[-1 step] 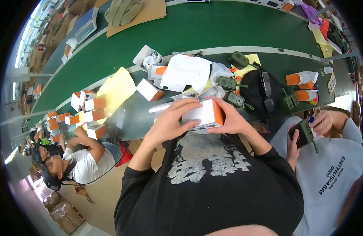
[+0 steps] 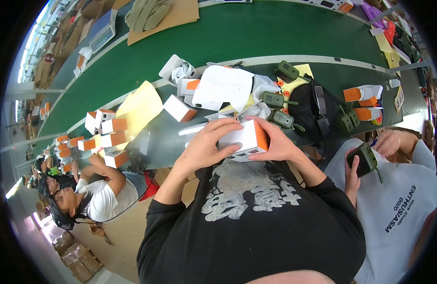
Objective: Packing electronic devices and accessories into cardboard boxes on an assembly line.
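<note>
A white and orange box (image 2: 247, 139) is held in front of my chest, at the near edge of the dark green table. My left hand (image 2: 210, 144) grips its left end, fingers over the top and thumb along the near side. Around the orange right end wraps my right hand (image 2: 275, 139). What the box contains is hidden. Just beyond it lie crumpled white wrapping (image 2: 258, 111) and a white sheet or bag (image 2: 223, 87). Another white and orange box (image 2: 179, 109) rests to the left of these. Several green handheld devices with stubby antennas (image 2: 281, 119) lie to the right.
A black bag (image 2: 303, 111) lies right of the devices. Yellow paper (image 2: 142, 109) and a group of small boxes (image 2: 114, 125) are at the left. One co-worker (image 2: 403, 189) at the right holds a green device (image 2: 363, 160); another person (image 2: 105, 189) works at the left.
The co-worker's raised hand at the right has shifted slightly and is blurred. My hands and the box stay in place.
</note>
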